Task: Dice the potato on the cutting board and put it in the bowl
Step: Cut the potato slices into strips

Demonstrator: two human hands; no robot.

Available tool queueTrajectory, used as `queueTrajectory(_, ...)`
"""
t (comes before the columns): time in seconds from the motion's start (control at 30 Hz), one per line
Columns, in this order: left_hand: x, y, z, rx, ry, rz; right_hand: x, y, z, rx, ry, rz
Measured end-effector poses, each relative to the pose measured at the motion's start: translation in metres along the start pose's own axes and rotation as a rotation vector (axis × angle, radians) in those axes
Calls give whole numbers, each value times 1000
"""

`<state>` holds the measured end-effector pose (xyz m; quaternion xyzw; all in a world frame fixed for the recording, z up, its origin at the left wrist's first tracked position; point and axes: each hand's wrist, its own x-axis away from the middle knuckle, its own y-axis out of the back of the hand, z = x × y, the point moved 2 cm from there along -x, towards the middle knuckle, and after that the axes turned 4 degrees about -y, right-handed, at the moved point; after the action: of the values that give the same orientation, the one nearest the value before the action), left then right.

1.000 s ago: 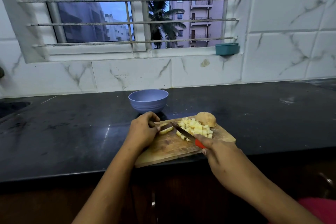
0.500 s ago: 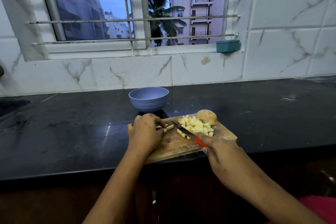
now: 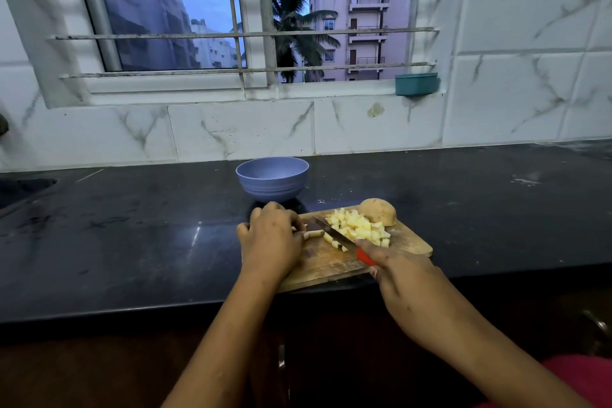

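- Potato strip point(image 3: 314, 234) under the left hand point(image 3: 270, 238) is way shorter than a second ago. Back then a long piece stuck out toward the blade, now only a small stub pokes out.
- Left fingers are curled down and pin that stub to the left part of the cutting board point(image 3: 331, 270). Can't tell how much potato is hidden under the palm.
- Right hand point(image 3: 414, 288) has its fingers wrapped round the red handle of the knife point(image 3: 332, 232), same grip as before. The blade lies across the board just right of the stub, with a few fresh cubes beside it.
- Diced pile point(image 3: 359, 228) sits mid-board on the far side of the blade.
- Potato half point(image 3: 379, 211), skin on, hasn't budged from the far right corner of the board, right against the pile.
- Bowl point(image 3: 272, 177) stands on the desk point(image 3: 132, 235) just behind the board, and the bit of its inside I can see has nothing in it.
- My read: this strip needs maybe one or two more chops, but the other half is untouched and nothing's gone into the bowl, so halfway at best.
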<state>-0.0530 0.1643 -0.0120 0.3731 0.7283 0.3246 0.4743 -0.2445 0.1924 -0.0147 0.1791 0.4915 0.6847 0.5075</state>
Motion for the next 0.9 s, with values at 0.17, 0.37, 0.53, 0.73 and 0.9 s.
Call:
queueTrajectory(0.17, 20, 3, 2, 20, 36, 14, 2, -2, 0, -15, 22, -17)
queueTrajectory(0.37, 37, 7, 10, 75, 77, -15, 4, -10, 5, 85, 51, -4)
queueTrajectory(0.53, 40, 7, 8, 95, 77, -43, 2, -14, 4, 136, 41, 18)
queueTrajectory(0.73, 41, 7, 9, 115, 98, -40, 3, -14, 7, 199, 53, 19)
queueTrajectory(0.9, 42, 7, 9, 112, 106, -55, 7, -8, 10, 217, 58, -4)
